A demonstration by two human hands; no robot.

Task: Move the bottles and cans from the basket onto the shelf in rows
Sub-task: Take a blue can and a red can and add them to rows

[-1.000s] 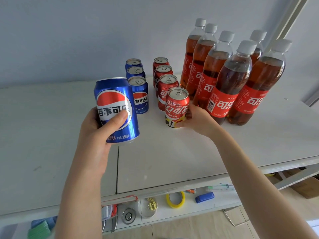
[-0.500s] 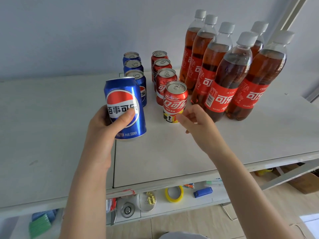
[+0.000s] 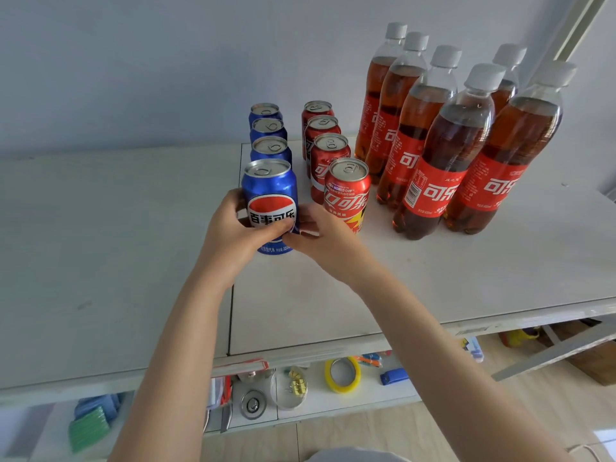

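A blue Pepsi can [image 3: 270,191] stands upright on the white shelf [image 3: 433,278] at the front of the blue can row [image 3: 268,135]. My left hand [image 3: 233,238] grips it from the left, thumb across its label. My right hand [image 3: 320,235] touches the can's right side with curled fingers. Right of it runs a row of red cola cans, the front red can [image 3: 348,191] just behind my right hand. Two rows of cola bottles [image 3: 443,151] with white caps stand further right. The basket is out of view.
A grey wall rises behind the rows. The shelf's left half [image 3: 100,245] is bare. Under the front edge, a lower shelf holds a yellow tape roll [image 3: 343,375], a blue stapler [image 3: 393,376], a clip dish and green pads [image 3: 90,428].
My left hand carried the blue can forward and set it down at the front of the blue row. My right hand let go of the front red can and came over to the blue can.
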